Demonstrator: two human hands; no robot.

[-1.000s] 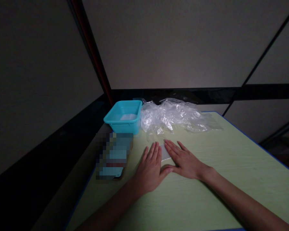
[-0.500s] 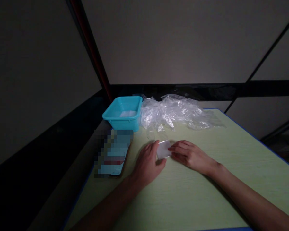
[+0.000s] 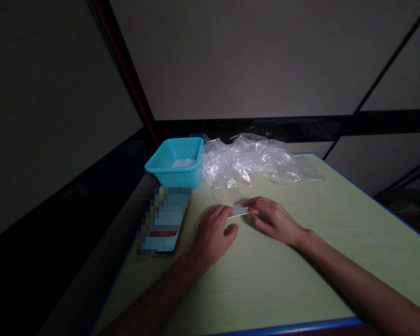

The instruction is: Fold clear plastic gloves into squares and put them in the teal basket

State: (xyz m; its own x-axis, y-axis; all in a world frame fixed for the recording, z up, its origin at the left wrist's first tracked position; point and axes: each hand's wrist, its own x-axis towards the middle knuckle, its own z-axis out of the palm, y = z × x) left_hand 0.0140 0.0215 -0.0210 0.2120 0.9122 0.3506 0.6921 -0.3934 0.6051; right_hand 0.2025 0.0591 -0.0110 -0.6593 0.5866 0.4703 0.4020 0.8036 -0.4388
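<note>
White and thin, the small flat piece (image 3: 239, 211) lies between your hands over the table (image 3: 297, 275), your right grip (image 3: 275, 220) grasping its right end between fingers and thumb. Your left grip (image 3: 213, 232) is loose, fingertips touching the left end, thumb spread away; beyond sit a turquoise basin (image 3: 178, 180) and crumpled clear plastic (image 3: 247, 161).

I count two hands, both mine: one left hand (image 3: 213, 233), one right hand (image 3: 276, 220). Flat white piece (image 3: 239, 211): one. Tabletop (image 3: 273, 280): one. Turquoise basin (image 3: 178, 178): one. White item (image 3: 184, 163) inside it: at least one. Partly pixelated flat object (image 3: 170, 214): one. Clear crumpled plastic (image 3: 245, 161): one heap; I cannot determine the number of pieces.
</note>
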